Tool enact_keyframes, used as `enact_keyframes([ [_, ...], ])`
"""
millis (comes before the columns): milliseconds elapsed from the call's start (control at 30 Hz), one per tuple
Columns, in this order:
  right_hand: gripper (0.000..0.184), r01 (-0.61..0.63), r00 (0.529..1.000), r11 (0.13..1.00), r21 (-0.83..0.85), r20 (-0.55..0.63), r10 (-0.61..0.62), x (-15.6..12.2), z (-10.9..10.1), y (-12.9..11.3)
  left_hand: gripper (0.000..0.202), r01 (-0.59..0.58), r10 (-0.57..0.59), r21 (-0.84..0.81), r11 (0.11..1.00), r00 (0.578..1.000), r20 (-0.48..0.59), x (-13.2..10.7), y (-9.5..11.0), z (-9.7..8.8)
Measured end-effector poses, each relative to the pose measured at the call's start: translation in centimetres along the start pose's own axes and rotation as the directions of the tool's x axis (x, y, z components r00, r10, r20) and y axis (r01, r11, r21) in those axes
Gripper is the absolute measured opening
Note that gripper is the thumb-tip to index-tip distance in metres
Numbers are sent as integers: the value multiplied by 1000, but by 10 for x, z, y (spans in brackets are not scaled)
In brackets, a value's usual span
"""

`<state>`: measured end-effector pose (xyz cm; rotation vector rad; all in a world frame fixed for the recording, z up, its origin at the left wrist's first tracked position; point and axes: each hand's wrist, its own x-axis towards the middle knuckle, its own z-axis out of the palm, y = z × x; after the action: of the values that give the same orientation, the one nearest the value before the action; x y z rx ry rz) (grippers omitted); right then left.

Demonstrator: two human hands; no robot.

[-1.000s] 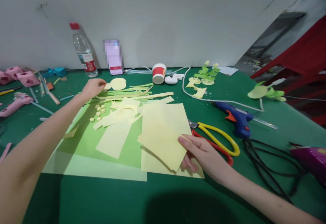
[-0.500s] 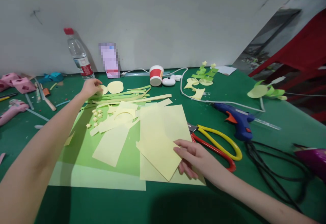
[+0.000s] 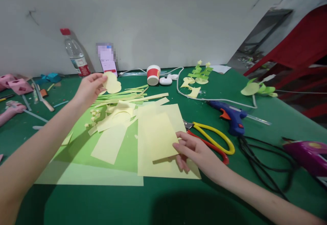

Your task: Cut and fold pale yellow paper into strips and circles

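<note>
My left hand (image 3: 90,89) pinches a pale yellow paper circle (image 3: 110,80) and holds it up off the table. Another round yellow paper piece (image 3: 114,87) lies just behind it. Between the thumb and fingers of my right hand (image 3: 190,150) is a small yellow paper piece (image 3: 163,138), tilted above a larger yellow sheet (image 3: 148,167). Green and yellow paper strips (image 3: 133,96), yellow offcuts (image 3: 109,145) and several small paper stars (image 3: 94,115) rest on green sheets (image 3: 84,174) in the middle.
Scissors (image 3: 214,138) with red and yellow handles lie beside my right hand. Farther right are a blue glue gun (image 3: 233,116) and a purple tool (image 3: 306,153) with black cords. A bottle (image 3: 76,56), phone (image 3: 108,61) and paper cup (image 3: 153,75) stand along the wall.
My left hand has lifted a yellow circle off the table and brought it nearer. The paper in my right hand has turned. The whole view has shifted slightly.
</note>
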<state>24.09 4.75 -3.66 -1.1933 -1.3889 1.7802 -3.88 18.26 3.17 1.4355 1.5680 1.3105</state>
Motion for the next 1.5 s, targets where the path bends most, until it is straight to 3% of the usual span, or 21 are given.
enact_keyframes([
  [100,25,39,999,999,23,-14,-39,-5,4,-3,17,89,-54,-136,987,969,242,-60,17,23],
  [167,24,63,998,998,26,-20,-62,-7,7,-3,17,180,-86,-173,968,891,445,-95,24,35],
  [233,21,72,997,997,11,-17,-71,-10,9,-2,15,204,-75,-200,958,856,512,-118,28,43],
  [300,19,75,997,997,-23,-10,-75,-13,11,-2,11,192,-59,-213,958,858,509,-130,29,48],
  [400,19,99,995,992,-79,-3,-100,-16,12,-1,6,159,-45,-206,965,882,469,-134,25,54],
  [533,28,126,992,986,-108,-12,-128,-17,11,1,6,171,-41,-234,957,879,475,-134,17,58],
  [767,34,189,977,981,-35,-93,-192,-14,16,-8,43,184,-79,-180,966,878,472,-142,21,61],
  [900,26,177,966,981,-73,-179,-187,-12,19,-19,24,157,-80,-122,980,872,482,-146,25,58],
  [1000,22,206,954,971,-121,-194,-227,-13,21,-26,13,48,-5,-76,996,870,493,-148,28,55],
  [1167,18,266,942,953,-147,-169,-289,-19,22,-32,23,-118,119,-36,992,849,514,-152,34,52],
  [1300,21,354,914,906,-233,-119,-388,-23,21,-31,21,-150,151,-42,988,851,503,-154,36,51],
  [1500,17,393,900,888,-238,-98,-424,-22,21,-31,10,-149,165,-72,986,852,496,-155,35,50],
])
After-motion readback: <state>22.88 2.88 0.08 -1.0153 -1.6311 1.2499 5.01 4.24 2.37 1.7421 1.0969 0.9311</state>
